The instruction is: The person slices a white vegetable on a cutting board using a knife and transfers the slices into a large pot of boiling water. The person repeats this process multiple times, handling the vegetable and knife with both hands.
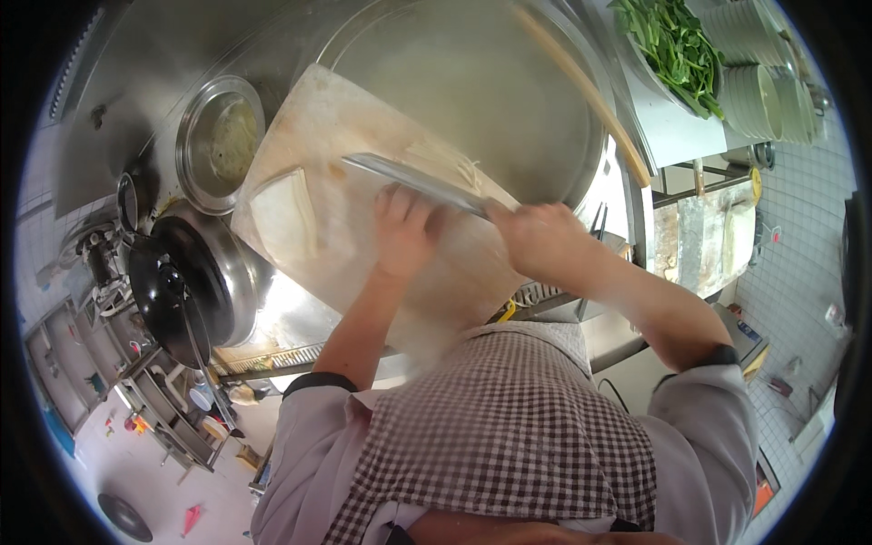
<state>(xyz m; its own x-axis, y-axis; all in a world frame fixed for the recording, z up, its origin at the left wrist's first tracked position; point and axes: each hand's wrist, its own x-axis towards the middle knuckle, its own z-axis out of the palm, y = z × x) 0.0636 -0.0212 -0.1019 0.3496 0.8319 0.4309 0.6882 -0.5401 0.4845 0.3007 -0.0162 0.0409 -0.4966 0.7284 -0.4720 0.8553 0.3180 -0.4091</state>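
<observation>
My right hand (541, 235) grips the handle of a wide-bladed kitchen knife (412, 180), its blade pointing to the left. Close behind the blade, my left hand (407, 235) rests low over the wooden board (371, 272) with its fingers bent; blur hides whether anything lies under them. Thin cut noodle strips (446, 163) lie on the far side of the blade. Left of my left hand is a pale stack of folded dough sheets (285, 214). The board's far edge overlaps the rim of a large steaming pot (470, 88).
A wooden stick (586, 95) lies across the pot's right side. Leafy greens (674, 54) and stacked bowls (753, 102) stand at the far right. To the left are a metal basin (221, 146) and a black wok (167, 300). Steam blurs the view.
</observation>
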